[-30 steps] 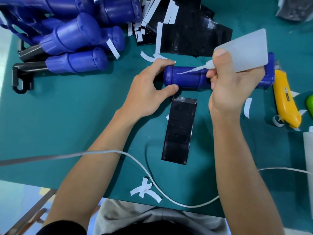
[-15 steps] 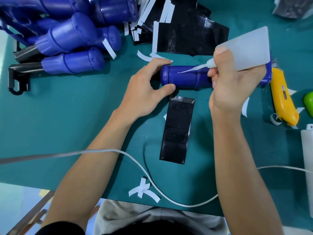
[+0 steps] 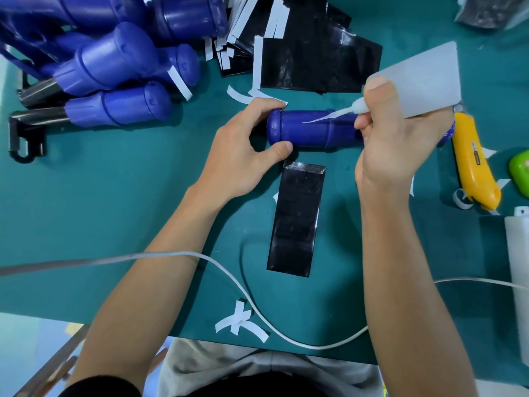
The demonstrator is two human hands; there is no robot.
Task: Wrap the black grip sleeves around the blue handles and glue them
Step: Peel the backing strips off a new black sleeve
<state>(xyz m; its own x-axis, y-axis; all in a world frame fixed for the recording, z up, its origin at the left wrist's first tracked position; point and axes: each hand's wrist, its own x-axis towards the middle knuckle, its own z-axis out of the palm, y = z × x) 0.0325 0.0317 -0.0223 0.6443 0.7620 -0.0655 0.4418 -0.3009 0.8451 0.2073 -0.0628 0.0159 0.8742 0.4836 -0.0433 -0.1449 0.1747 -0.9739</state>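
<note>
A blue handle (image 3: 312, 133) lies sideways on the green mat. My left hand (image 3: 243, 156) grips its rounded left end between thumb and fingers. My right hand (image 3: 395, 138) holds a translucent white glue bottle (image 3: 423, 81), whose thin curved nozzle tip touches the top of the handle. A flat black grip sleeve (image 3: 296, 219) lies on the mat just below the handle, a shiny strip along its top edge. My right hand hides the handle's right part.
Several more blue handles (image 3: 114, 73) are piled at the top left. Loose black sleeves (image 3: 317, 64) and white backing strips lie at the top centre. A yellow utility knife (image 3: 472, 159) and a green object (image 3: 519, 170) sit right. A white cable (image 3: 229, 273) crosses the mat.
The nozzle tip has moved right along the top of the blue handle, away from its left end. My left hand keeps its grip.
</note>
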